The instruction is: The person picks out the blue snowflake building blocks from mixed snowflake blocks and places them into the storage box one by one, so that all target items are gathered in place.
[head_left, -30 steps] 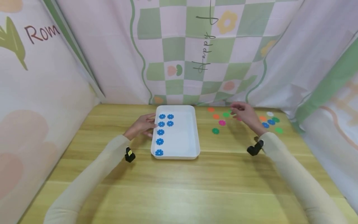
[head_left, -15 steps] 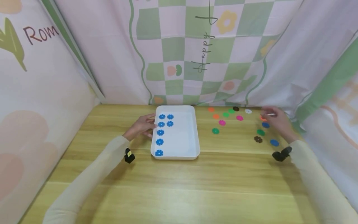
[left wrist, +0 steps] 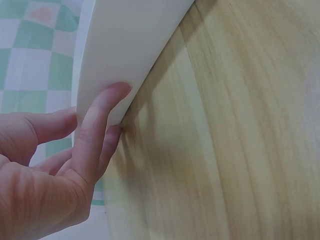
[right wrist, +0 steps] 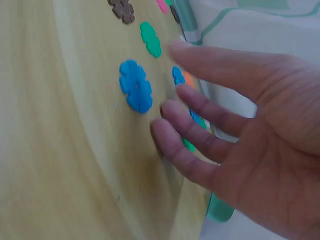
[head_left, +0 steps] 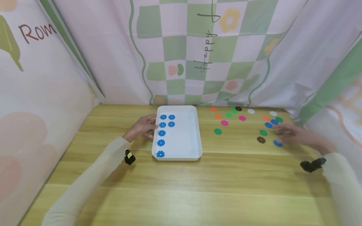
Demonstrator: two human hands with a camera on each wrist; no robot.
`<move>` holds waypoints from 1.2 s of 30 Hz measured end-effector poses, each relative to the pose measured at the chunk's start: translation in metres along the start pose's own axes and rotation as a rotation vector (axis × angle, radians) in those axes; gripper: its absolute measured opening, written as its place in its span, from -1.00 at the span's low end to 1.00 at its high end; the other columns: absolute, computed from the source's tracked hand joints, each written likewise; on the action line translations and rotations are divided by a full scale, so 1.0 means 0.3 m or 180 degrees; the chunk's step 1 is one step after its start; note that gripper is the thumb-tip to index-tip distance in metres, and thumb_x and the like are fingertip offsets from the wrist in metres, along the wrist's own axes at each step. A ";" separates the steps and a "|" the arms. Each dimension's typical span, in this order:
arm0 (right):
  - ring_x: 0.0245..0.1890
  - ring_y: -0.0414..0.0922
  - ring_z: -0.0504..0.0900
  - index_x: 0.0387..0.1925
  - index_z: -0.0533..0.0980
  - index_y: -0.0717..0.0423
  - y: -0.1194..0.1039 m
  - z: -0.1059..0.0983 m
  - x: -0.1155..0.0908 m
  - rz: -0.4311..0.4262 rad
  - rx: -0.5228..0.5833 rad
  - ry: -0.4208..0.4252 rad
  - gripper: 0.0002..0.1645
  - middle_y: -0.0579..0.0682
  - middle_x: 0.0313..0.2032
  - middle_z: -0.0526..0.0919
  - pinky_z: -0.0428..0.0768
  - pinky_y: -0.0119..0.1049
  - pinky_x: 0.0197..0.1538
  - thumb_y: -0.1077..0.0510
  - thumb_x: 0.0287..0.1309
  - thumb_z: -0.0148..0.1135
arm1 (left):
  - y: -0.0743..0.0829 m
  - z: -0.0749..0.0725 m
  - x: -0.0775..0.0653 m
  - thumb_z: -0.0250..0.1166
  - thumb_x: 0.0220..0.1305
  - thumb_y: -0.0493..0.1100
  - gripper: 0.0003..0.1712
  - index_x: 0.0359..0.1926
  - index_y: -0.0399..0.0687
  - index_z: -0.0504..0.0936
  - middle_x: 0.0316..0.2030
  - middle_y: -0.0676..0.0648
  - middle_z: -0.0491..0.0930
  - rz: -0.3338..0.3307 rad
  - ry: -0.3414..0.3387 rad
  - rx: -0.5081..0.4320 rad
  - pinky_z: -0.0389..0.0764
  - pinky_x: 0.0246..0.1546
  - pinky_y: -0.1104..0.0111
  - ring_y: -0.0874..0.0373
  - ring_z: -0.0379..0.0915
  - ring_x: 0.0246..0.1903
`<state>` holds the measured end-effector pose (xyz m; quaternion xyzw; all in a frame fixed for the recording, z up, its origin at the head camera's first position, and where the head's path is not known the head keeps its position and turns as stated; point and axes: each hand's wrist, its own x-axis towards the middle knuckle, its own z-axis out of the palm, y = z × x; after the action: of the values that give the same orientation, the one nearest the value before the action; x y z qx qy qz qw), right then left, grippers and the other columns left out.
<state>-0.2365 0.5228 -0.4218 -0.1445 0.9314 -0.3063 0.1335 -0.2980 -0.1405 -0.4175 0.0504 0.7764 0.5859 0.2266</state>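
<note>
A white tray [head_left: 185, 138] lies on the table with several blue flower-shaped discs [head_left: 161, 133] in it, a column along its left side and two more beside the upper ones. My left hand [head_left: 141, 127] holds the tray's left wall, thumb at the rim and fingers against the outside, as the left wrist view [left wrist: 55, 165] also shows. On the right, my right hand [head_left: 297, 136] hovers with loosely bent fingers, holding nothing. Close to its fingertips lies a blue flower-shaped disc [right wrist: 136, 86] on the table. Part of the right-hand cluster is hidden under this hand.
Loose discs in several colours lie right of the tray, among them pink [head_left: 224, 123], green [head_left: 218, 131], brown [head_left: 261, 140], orange [head_left: 266, 118] and white [head_left: 251, 111]. A patterned curtain [head_left: 175, 50] closes off the table's back and sides.
My right hand has moved right and toward me, from above the back discs to the blue disc at the right, uncovering discs behind it. The left hand stays at the tray.
</note>
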 end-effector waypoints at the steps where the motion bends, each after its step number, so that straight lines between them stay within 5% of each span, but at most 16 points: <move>1: 0.14 -0.22 0.60 0.52 0.21 0.26 0.008 0.006 -0.011 0.0007 0.0009 -0.0080 -0.24 0.40 0.33 0.47 0.73 -0.35 0.03 0.17 0.44 0.30 | -0.001 -0.001 0.001 0.16 0.56 -0.34 -0.18 0.68 -0.07 0.01 0.58 -0.29 0.18 -0.0001 -0.0006 -0.0007 0.86 -0.14 0.21 -0.34 0.49 0.30; 4: 0.20 -0.10 0.54 0.60 0.13 0.12 0.025 0.028 -0.038 0.0119 -0.0044 -0.0193 -0.12 0.36 0.38 0.42 0.69 -0.42 0.01 0.06 0.43 0.33 | -0.002 -0.003 0.001 0.16 0.56 -0.34 -0.18 0.68 -0.05 0.01 0.58 -0.30 0.19 0.0000 -0.0015 -0.0025 0.86 -0.14 0.20 -0.34 0.50 0.30; 7: 0.15 -0.24 0.51 0.58 0.17 0.13 0.033 0.055 -0.052 0.0078 -0.0099 -0.0078 -0.13 0.29 0.33 0.46 0.66 -0.44 0.00 0.04 0.41 0.36 | -0.002 -0.004 -0.002 0.17 0.55 -0.34 -0.17 0.68 -0.03 0.02 0.58 -0.29 0.20 -0.0008 -0.0012 -0.0032 0.86 -0.13 0.20 -0.34 0.50 0.29; 12: 0.01 -0.46 0.51 0.44 0.34 0.28 0.043 0.080 -0.047 -0.0203 -0.0137 0.0204 -0.27 0.18 0.18 0.58 0.64 -0.53 -0.01 0.21 0.33 0.40 | -0.003 -0.004 -0.010 0.17 0.56 -0.33 -0.17 0.68 -0.03 0.01 0.58 -0.28 0.18 -0.0019 -0.0012 -0.0032 0.86 -0.13 0.20 -0.34 0.50 0.29; 22: -0.09 -0.38 0.57 0.18 0.47 0.37 0.057 0.067 -0.045 -0.0187 0.0047 0.0179 -0.53 -0.11 -0.03 0.64 0.62 -0.56 -0.06 0.33 0.30 0.37 | -0.007 0.004 -0.006 0.17 0.56 -0.33 -0.17 0.68 -0.02 0.02 0.58 -0.30 0.18 0.0000 -0.0042 -0.0086 0.86 -0.10 0.15 -0.35 0.51 0.28; 30: -0.15 -0.37 0.59 0.03 0.52 0.36 0.054 0.073 -0.048 -0.0344 -0.0010 0.0370 -0.62 -0.11 -0.14 0.66 0.61 -0.59 -0.10 0.42 0.18 0.41 | -0.001 0.017 0.003 0.18 0.55 -0.33 -0.17 0.68 -0.01 0.02 0.58 -0.31 0.17 -0.0027 -0.0007 -0.0090 0.86 -0.13 0.18 -0.34 0.48 0.32; 36: -0.26 -0.30 0.61 -0.12 0.54 0.35 0.034 0.091 -0.035 -0.0746 -0.0085 0.0567 -0.65 -0.05 -0.28 0.66 0.63 -0.53 -0.24 0.52 0.06 0.43 | -0.003 0.009 0.001 0.17 0.56 -0.33 -0.17 0.68 -0.03 0.01 0.59 -0.31 0.15 -0.0022 0.0009 -0.0089 0.87 -0.16 0.21 -0.35 0.47 0.32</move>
<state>-0.2196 0.5197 -0.4476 -0.2264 0.9203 -0.3190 0.0118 -0.2969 -0.1382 -0.4189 0.0437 0.7687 0.5960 0.2282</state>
